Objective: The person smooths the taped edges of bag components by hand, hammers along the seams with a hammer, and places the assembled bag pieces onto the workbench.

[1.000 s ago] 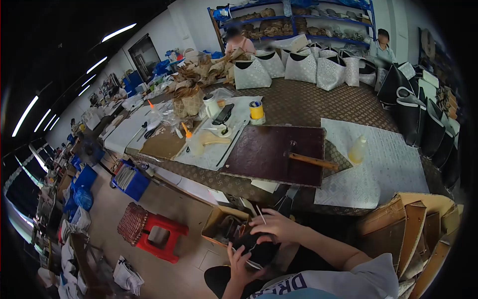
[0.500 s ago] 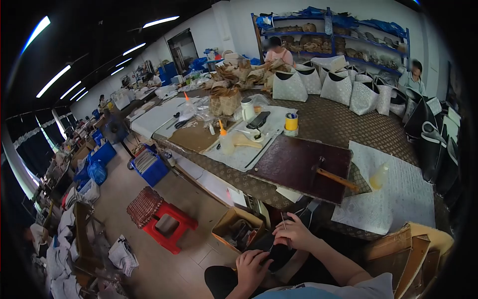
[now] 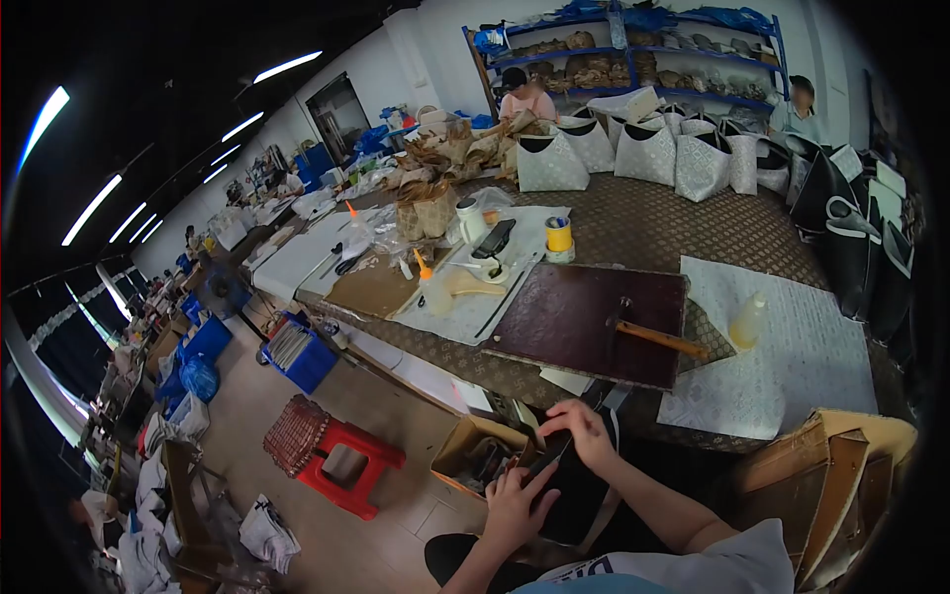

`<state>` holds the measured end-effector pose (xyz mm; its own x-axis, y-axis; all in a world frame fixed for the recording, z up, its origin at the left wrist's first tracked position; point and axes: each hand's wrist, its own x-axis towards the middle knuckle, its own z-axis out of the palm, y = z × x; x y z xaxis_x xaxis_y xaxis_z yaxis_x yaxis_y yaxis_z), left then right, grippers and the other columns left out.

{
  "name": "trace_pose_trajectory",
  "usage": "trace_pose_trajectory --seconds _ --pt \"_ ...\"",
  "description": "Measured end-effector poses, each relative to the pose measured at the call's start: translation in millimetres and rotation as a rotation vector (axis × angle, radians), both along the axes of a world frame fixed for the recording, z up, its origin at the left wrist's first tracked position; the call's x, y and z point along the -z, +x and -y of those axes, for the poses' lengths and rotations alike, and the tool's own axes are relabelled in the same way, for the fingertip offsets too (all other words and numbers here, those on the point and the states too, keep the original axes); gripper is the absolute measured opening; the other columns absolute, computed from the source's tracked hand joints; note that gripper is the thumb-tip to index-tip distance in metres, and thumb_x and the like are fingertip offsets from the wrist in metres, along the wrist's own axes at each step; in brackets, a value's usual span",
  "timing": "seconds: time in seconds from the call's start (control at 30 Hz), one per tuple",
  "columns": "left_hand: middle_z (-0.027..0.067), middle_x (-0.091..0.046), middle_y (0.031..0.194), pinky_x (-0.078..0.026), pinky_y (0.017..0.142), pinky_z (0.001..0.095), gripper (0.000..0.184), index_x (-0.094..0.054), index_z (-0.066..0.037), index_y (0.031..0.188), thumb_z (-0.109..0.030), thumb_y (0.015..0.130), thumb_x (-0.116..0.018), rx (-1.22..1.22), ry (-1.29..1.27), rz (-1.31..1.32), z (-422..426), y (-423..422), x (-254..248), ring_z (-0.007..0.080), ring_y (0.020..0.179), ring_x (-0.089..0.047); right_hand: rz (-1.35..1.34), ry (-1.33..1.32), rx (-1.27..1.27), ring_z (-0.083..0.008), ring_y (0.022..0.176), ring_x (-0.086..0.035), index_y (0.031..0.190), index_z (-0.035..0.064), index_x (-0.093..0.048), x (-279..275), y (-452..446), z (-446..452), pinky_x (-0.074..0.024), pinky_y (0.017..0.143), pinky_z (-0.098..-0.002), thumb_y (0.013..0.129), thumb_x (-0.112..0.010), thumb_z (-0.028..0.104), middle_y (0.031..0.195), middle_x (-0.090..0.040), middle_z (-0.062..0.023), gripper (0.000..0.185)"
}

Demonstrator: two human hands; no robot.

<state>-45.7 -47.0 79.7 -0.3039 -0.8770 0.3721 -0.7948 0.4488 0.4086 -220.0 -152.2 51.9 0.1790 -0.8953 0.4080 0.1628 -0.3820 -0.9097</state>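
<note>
Workshop, bag-making by the look of it: pale bags (image 3: 551,163) stood in a row along the far side of a long table (image 3: 633,216), black ones (image 3: 841,262) grouped at its right. Nearer, a hammer (image 3: 661,339) lay on a dark board (image 3: 549,317), with a nozzle bottle (image 3: 433,295) and yellow can (image 3: 558,238) nearby. Bundles filled a blue rack (image 3: 630,69), two people (image 3: 526,102) were beyond the table, and strip lights (image 3: 288,65) lined the ceiling.

Person wears lt grey short-slv shirt (image 3: 725,560) w/ dk lettering (image 3: 586,569) on front, partly cut off; lt blue cloth (image 3: 633,581) at btm; blk trousers (image 3: 448,554).
</note>
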Motion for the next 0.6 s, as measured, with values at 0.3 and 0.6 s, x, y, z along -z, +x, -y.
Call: trace_pose_trajectory --seconds 0.3,0.6 --pt "0.0124 -0.057 0.095 -0.052 0.069 0.0414 0.044 -0.059 -0.019 0.134 -0.023 0.09 -0.066 0.134 -0.037 -0.013 58.9 -35.6 2.0 0.0323 0.084 -0.062 0.457 0.076 0.336 -0.0153 0.079 -0.049 0.085 0.007 -0.054 -19.1 -43.5 5.7 -0.0449 0.095 -0.0358 0.108 -0.038 0.039 0.085 -0.053 -0.0034 0.043" --pt "0.0082 -0.06 0.083 -0.053 0.065 0.0384 0.036 -0.07 -0.016 0.116 -0.016 0.08 -0.075 0.071 -0.031 -0.123 54.2 -43.3 1.0 0.0287 0.075 -0.064 0.551 0.35 0.134 -0.0062 0.046 -0.024 0.072 0.0121 -0.038 -41.8 -48.1 11.7 -0.0196 0.044 -0.0254 0.104 -0.04 0.052 0.058 -0.03 0.0038 0.051"
